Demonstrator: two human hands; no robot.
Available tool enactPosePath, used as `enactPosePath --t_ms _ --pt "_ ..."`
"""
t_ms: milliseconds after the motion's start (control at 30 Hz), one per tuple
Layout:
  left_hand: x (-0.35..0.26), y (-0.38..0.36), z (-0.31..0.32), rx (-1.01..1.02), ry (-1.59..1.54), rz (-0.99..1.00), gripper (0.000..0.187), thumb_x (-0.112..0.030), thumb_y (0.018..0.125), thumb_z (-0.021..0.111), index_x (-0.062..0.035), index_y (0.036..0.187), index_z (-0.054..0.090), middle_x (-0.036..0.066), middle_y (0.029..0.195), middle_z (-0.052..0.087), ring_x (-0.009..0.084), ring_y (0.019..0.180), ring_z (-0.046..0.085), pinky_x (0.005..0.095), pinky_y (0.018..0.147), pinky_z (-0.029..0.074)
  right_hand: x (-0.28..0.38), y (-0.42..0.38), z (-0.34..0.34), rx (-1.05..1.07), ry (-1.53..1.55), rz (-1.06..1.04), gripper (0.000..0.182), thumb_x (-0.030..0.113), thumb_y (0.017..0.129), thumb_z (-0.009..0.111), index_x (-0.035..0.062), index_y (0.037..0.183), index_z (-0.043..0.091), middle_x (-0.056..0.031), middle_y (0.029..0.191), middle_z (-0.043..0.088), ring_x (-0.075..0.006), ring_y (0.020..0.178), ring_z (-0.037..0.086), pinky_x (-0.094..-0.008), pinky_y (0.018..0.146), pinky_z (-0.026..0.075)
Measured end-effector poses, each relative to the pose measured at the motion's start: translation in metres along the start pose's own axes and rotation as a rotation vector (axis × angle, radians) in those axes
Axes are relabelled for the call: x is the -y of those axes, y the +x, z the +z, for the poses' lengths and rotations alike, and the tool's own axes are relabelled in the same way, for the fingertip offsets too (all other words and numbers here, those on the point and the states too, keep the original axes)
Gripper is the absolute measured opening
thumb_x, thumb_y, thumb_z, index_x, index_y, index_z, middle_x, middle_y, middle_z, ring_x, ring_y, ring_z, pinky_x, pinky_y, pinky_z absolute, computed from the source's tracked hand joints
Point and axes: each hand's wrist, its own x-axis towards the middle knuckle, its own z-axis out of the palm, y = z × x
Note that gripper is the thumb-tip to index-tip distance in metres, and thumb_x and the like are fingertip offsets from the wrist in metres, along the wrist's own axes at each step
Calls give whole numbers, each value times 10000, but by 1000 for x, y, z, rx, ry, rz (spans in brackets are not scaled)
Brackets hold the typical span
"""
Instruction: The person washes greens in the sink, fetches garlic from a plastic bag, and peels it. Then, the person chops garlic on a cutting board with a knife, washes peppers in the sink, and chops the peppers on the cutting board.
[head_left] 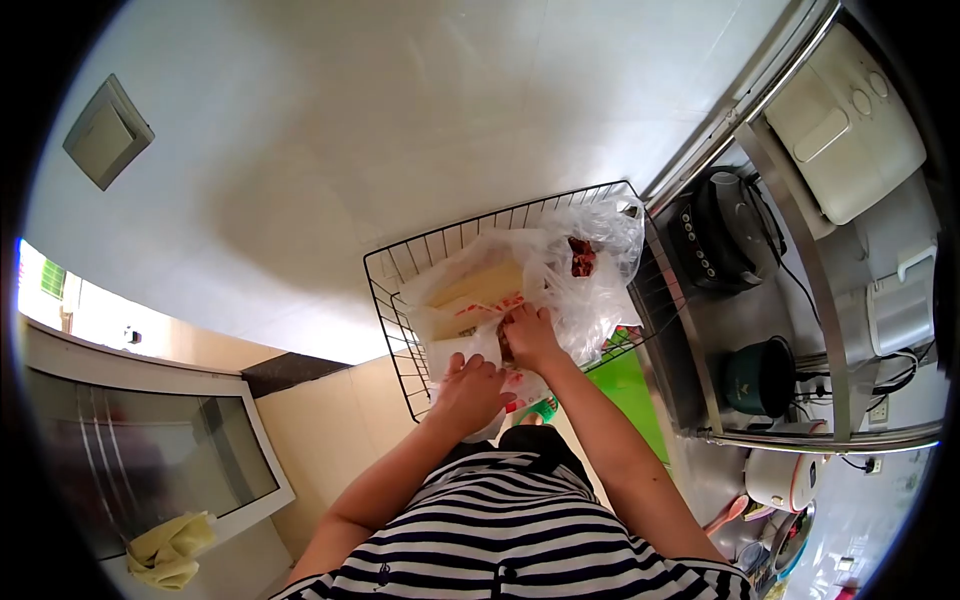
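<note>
A black wire basket (385, 255) in front of me holds several plastic bags. In it lies a whitish, cloudy plastic bag (455, 285) with pale yellowish contents and red print. My left hand (470, 395) is closed, its fingers bent and pinching the near edge of this bag. Just right of it, my right hand (530, 335) is closed on the same bag near the red print, fingertips partly hidden. To the right sits a clear crinkled bag (610, 235) with dark red dried pieces (581, 257) inside.
A steel shelf rack (790, 185) on the right carries a cream appliance (845, 120), a black appliance (725, 230) and a dark green pot (760, 378). A bright green panel (632, 400) is beside the basket. At lower left, a yellow cloth (170, 552) hangs by a glass-paned door (150, 450).
</note>
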Motion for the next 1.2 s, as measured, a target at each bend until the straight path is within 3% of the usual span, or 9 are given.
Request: enactPosePath --t_ms 267,333,367,433,633,767,833,933,1200 --pt "5 1 -3 -38 -120 -45 330 -316 841 616 -128 1111 642 36 1025 643 180 981 550 408 875 333 -11 -22 -41 -103 454 -6 221 109 686 670 56 901 667 -112 987 579 -286 997 524 -412 825 418" --pt "2 6 -3 -367 -271 -53 339 -242 813 652 -117 1128 625 39 1034 648 184 975 556 413 855 341 -10 -32 -54 -230 573 -11 246 101 703 713 21 930 658 -119 918 610 -279 895 587 -367 784 476" --pt "1 10 -5 -364 -273 -49 339 -242 813 652 -117 1128 625 39 1034 648 184 975 556 413 855 341 -8 -35 -62 -231 572 -5 246 101 703 713 21 930 658 -119 918 610 -279 895 587 -367 784 476" --pt "-3 15 -14 -556 -238 -50 362 -191 788 675 -109 1136 611 27 934 658 186 916 575 398 828 355 -1 -41 -75 -37 934 170 269 109 733 727 -2 966 654 -136 897 644 -256 820 631 -340 732 506" --pt "6 18 -7 -513 -76 8 322 -174 790 654 -105 1103 623 18 739 606 185 777 575 346 787 378 -5 -37 -67 57 1122 144 253 111 773 696 5 1000 661 -158 866 672 -270 763 655 -313 690 512" --pt "6 15 -6 -539 -71 -10 270 -174 782 660 -108 1044 641 20 729 601 190 777 573 357 791 378 -6 -24 -51 -2 888 108 163 97 766 652 12 902 681 -163 825 662 -303 769 641 -349 693 507" --pt "5 11 -6 -479 -109 -36 211 -161 769 678 -119 975 663 28 759 635 198 795 586 387 826 362 -9 -12 -20 -242 539 -95 95 81 731 635 54 805 689 -127 722 632 -290 658 603 -400 631 487" --pt "5 6 -7 -351 -129 1 195 -162 762 678 -127 954 671 23 768 629 198 813 582 396 842 354 -10 0 10 -194 298 -3 83 134 679 614 66 678 661 -140 684 614 -353 682 586 -461 633 465" --pt "4 1 1 -311 -95 3 182 -167 744 685 -145 924 676 8 754 615 183 816 581 385 825 353 -5 12 30 -181 113 72 123 192 686 602 106 620 659 -126 677 620 -301 716 615 -426 622 439"
